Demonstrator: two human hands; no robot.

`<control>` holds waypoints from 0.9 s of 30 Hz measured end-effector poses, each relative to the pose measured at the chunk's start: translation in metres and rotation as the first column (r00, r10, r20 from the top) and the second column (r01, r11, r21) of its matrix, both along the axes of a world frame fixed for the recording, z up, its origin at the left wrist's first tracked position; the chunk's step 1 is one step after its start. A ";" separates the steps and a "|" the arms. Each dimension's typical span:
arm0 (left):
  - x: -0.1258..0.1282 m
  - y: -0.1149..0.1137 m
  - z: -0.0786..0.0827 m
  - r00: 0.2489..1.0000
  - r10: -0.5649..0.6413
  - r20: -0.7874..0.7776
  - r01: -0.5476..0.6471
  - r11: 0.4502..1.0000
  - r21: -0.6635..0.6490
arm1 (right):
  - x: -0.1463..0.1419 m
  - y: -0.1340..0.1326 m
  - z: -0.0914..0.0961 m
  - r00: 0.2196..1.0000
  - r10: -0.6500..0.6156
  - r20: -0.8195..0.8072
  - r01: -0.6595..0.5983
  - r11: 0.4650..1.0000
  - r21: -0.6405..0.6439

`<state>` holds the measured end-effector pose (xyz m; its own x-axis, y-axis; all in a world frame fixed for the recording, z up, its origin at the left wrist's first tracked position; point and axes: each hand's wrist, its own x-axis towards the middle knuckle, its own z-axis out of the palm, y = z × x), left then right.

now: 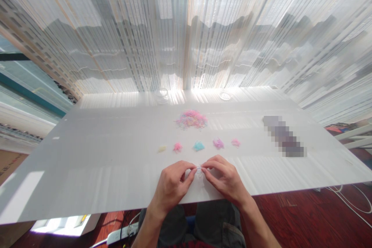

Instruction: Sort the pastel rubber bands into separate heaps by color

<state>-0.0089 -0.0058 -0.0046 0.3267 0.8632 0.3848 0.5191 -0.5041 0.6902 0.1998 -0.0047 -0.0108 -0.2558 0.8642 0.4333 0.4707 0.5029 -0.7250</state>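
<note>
Near the front edge of the table, my left hand and my right hand face each other in a pinch. Between the fingertips a small bundle of thin whitish strands stretches from one hand to the other; its exact kind is too small to make out. Just beyond lies a row of small piles of similar strands: pale yellow, bright pink, turquoise, purple and light pink. Behind the row is a larger mixed-colour heap, mostly pink.
All of this rests on a white table. Two clear round containers stand at its far edge, before a striped sheer curtain. A pixelated object lies at the right. A power strip is on the floor.
</note>
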 end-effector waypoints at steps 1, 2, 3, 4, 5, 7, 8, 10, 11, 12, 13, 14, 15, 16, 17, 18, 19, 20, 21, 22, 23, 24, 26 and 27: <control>0.000 0.000 0.000 1.000 0.001 -0.001 -0.001 1.000 0.000 | 0.000 0.000 0.000 1.000 -0.001 0.001 0.001 1.000 -0.003; 0.000 0.000 0.000 1.000 0.003 -0.002 -0.003 1.000 0.001 | 0.000 0.000 0.000 1.000 -0.001 0.001 0.001 1.000 -0.006; 0.000 0.000 0.000 1.000 0.003 -0.003 -0.003 1.000 0.000 | 0.000 0.000 0.000 1.000 -0.001 0.001 0.001 1.000 -0.008; 0.000 0.000 0.001 1.000 0.003 -0.004 -0.003 1.000 0.000 | 0.000 0.000 0.000 1.000 -0.001 0.002 0.001 1.000 -0.011; 0.000 0.000 0.001 1.000 0.002 -0.004 -0.002 1.000 0.000 | 0.000 0.000 0.000 1.000 -0.001 0.002 0.001 1.000 -0.013; 0.000 0.001 0.001 1.000 0.001 -0.003 -0.001 1.000 0.000 | 0.000 -0.001 0.001 1.000 -0.001 0.004 0.001 1.000 -0.019; 0.000 0.001 0.002 1.000 0.001 -0.002 -0.001 1.000 0.001 | 0.000 -0.001 0.001 1.000 -0.001 0.004 0.001 1.000 -0.019; 0.001 0.001 0.002 1.000 0.003 -0.002 -0.003 1.000 0.000 | -0.001 -0.001 0.002 1.000 -0.001 0.004 0.001 1.000 -0.020; 0.001 0.001 0.003 1.000 0.004 -0.002 -0.004 1.000 -0.002 | -0.001 -0.001 0.002 1.000 -0.001 0.004 0.001 1.000 -0.018; 0.001 0.001 0.003 1.000 0.005 -0.002 -0.005 1.000 -0.005 | -0.001 -0.001 0.003 1.000 -0.002 0.005 0.002 1.000 -0.016; 0.001 0.000 0.003 1.000 0.005 -0.001 -0.005 1.000 -0.008 | -0.001 -0.001 0.003 1.000 -0.002 0.006 0.002 1.000 -0.015; 0.001 0.000 0.003 1.000 0.005 -0.002 -0.005 1.000 -0.011 | -0.001 -0.001 0.004 1.000 -0.001 0.006 0.001 1.000 -0.016; 0.001 0.000 0.003 1.000 0.005 -0.001 -0.005 1.000 -0.014 | -0.001 -0.001 0.004 1.000 -0.001 0.005 0.001 1.000 -0.018; 0.001 0.000 0.003 1.000 0.005 0.000 -0.005 1.000 -0.014 | -0.001 -0.001 0.004 1.000 -0.001 0.003 0.001 1.000 -0.019; 0.001 0.000 0.002 1.000 0.005 0.000 -0.005 1.000 -0.015 | -0.001 -0.001 0.004 1.000 -0.001 0.003 0.001 1.000 -0.023; 0.001 0.000 0.002 1.000 0.005 0.002 -0.005 1.000 -0.014 | -0.001 -0.001 0.004 1.000 -0.002 0.001 0.002 1.000 -0.024; 0.001 0.000 0.001 1.000 0.004 0.003 -0.004 1.000 -0.014 | -0.001 -0.001 0.004 1.000 -0.002 0.001 0.002 1.000 -0.023; 0.000 0.000 0.001 1.000 0.002 0.003 -0.002 1.000 -0.014 | -0.001 0.000 0.004 1.000 -0.004 0.002 0.004 1.000 -0.021; 0.000 0.000 0.001 1.000 0.001 0.004 -0.001 1.000 -0.014 | -0.001 0.000 0.003 1.000 -0.005 0.003 0.005 1.000 -0.017; 0.000 0.000 0.000 1.000 0.000 0.004 0.000 1.000 -0.014 | -0.001 0.000 0.003 1.000 -0.004 0.004 0.004 1.000 -0.014; 0.000 0.000 0.000 1.000 -0.001 0.003 0.002 1.000 -0.014 | -0.001 -0.001 0.003 1.000 -0.003 0.005 0.003 1.000 -0.013; 0.000 0.000 0.000 1.000 -0.002 0.002 0.002 1.000 -0.014 | -0.001 -0.001 0.003 1.000 -0.001 0.005 0.001 1.000 -0.014; 0.001 0.000 0.000 1.000 -0.001 0.003 0.001 1.000 -0.015 | 0.000 -0.001 0.002 1.000 0.003 0.002 -0.003 1.000 -0.022; 0.001 0.000 0.000 1.000 -0.001 0.002 0.001 1.000 -0.017 | 0.000 -0.001 0.002 1.000 0.004 0.003 -0.004 1.000 -0.027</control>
